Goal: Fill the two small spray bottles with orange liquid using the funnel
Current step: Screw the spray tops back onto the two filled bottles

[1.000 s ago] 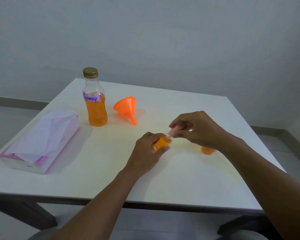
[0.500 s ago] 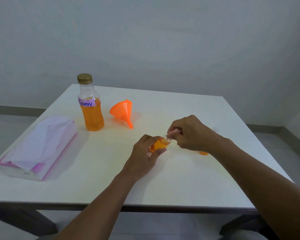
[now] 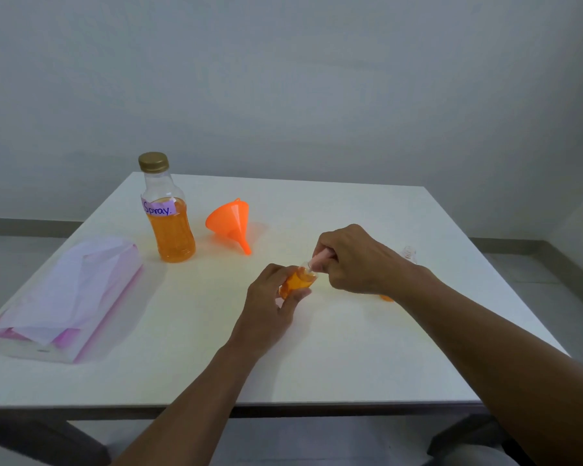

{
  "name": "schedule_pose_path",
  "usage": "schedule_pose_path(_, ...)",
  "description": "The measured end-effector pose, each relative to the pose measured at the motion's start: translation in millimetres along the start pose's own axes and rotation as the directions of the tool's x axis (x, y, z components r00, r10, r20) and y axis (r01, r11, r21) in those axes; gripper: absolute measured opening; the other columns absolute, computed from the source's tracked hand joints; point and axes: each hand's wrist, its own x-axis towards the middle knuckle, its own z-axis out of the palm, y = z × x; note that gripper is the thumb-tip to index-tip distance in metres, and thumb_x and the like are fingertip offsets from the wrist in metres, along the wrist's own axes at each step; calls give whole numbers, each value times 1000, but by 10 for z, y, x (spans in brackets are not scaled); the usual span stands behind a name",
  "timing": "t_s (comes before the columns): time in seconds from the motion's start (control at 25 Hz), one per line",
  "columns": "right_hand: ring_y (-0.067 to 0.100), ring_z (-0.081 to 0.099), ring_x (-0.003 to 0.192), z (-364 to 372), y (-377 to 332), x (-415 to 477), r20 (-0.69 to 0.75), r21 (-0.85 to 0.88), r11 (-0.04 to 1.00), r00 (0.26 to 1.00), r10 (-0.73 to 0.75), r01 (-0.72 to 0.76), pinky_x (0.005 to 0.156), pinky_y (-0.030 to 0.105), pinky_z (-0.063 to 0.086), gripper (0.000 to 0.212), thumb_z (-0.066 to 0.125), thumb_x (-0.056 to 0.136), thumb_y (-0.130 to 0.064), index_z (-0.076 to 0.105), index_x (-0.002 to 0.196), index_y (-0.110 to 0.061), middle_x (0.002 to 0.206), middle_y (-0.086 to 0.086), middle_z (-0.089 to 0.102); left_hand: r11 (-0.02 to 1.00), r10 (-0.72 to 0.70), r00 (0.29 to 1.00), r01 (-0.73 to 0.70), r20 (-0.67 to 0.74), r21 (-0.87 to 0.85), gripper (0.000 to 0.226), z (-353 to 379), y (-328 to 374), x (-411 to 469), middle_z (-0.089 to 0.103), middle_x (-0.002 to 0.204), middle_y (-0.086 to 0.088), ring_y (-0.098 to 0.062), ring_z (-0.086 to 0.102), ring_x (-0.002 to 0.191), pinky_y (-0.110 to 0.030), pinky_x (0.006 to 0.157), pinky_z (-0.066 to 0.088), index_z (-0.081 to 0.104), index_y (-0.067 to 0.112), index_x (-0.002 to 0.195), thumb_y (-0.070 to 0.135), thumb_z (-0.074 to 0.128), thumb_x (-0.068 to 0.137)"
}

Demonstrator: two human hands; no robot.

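Against a grey wall (image 3: 317,95), a white table (image 3: 317,364) is seen; above it a small spray bottle (image 3: 301,279), full of orange liquid (image 3: 291,287), is clasped by the left grip (image 3: 269,297) while its pink top (image 3: 320,260) is pinched by the right grip (image 3: 350,260). Pouring seems finished, the big bottle (image 3: 170,227) being capped and the funnel (image 3: 231,220) lying on its side; a second small bottle (image 3: 409,253), half hidden, appears uncapped.

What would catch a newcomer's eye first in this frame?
In the middle, the left hand grips a small bottle of orange liquid while the right hand holds a pink spray top at its neck. Farther back on the left are a big capped bottle labelled Spray and an orange funnel on its side.
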Motion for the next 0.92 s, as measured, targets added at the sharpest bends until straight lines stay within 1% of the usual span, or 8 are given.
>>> schedule_pose_path(0.16, 17, 66, 75, 10, -125, 51, 14, -18, 999, 999, 42, -42, 61, 29, 54, 9, 68, 86, -7, 72, 92, -2, 88, 3, 75, 997, 15, 996, -9, -85, 74, 33, -2, 28, -30, 65, 104, 2, -13, 61, 91, -28, 75, 58, 66, 12, 111, 27, 76, 84)
schedule_pose_path(0.24, 15, 66, 76, 24, -157, 34, 6, 63, 996, 998, 58, -59, 64, 26, 55, 13, 71, 89, -12, 70, 102, -8, 87, -3, 71, 997, -34, 994, 41, -104, 70, 34, -6, 76, -39, 67, 103, 3, -11, 62, 88, -18, 75, 54, 67, 13, 109, 29, 78, 81)
schedule_pose_path(0.32, 12, 67, 75, 11, -129, -20, 5, 176, 979, 994, 109, -108, 67, 26, 58, 35, 75, 89, -18, 60, 121, -18, 85, -7, 69, 987, -139, 987, 145, -86, 65, 35, 2, 122, -27, 69, 102, 4, -8, 61, 85, -7, 74, 44, 67, 16, 109, 34, 78, 81)
schedule_pose_path(0.4, 8, 67, 74, -31, -71, -113, -34, 232, 961, 987, 160, -147, 68, 26, 59, 53, 76, 89, -15, 50, 134, -23, 84, -6, 70, 967, -243, 968, 247, -63, 67, 38, 8, 157, -1, 70, 103, 6, -10, 62, 87, -6, 73, 41, 66, 19, 111, 40, 77, 81)
schedule_pose_path(0.56, 0, 64, 67, 18, 44, -500, -233, 266, 943, 936, 264, -200, 66, 16, 53, 22, 68, 94, -13, 65, 112, -24, 71, -12, 66, 938, -346, 938, 346, -19, 11, 40, 16, 197, 17, 70, 94, 10, -12, 66, 90, -11, 70, 44, 65, 24, 110, 42, 80, 77)
schedule_pose_path(0.72, 6, 61, 63, 332, 265, -1039, -184, 336, 887, 901, 393, -318, 65, 23, 54, 10, 68, 93, -13, 71, 99, -21, 73, -11, 63, 928, -371, 928, 371, 21, 33, 66, 31, 199, -52, 68, 116, 7, -15, 64, 108, -23, 83, 49, 59, 23, 126, 48, 84, 69)
schedule_pose_path(0.8, 8, 64, 68, 390, 447, -1265, -187, 322, 854, 857, 479, -408, 64, 16, 50, 9, 69, 91, -13, 71, 96, -21, 81, -9, 67, 930, -360, 931, 363, -56, 55, 75, 61, 260, -170, 58, 128, 5, -15, 55, 118, -28, 95, 44, 51, 20, 131, 46, 84, 69)
schedule_pose_path(0.92, 11, 64, 77, 354, 700, -1473, -285, 382, 790, 752, 595, -480, 67, 13, 50, 13, 69, 90, -10, 71, 97, -21, 90, -7, 68, 952, -224, 939, 269, -262, 147, 53, 155, 438, -417, 50, 112, 1, -18, 48, 103, -36, 90, 40, 49, 15, 113, 36, 81, 77)
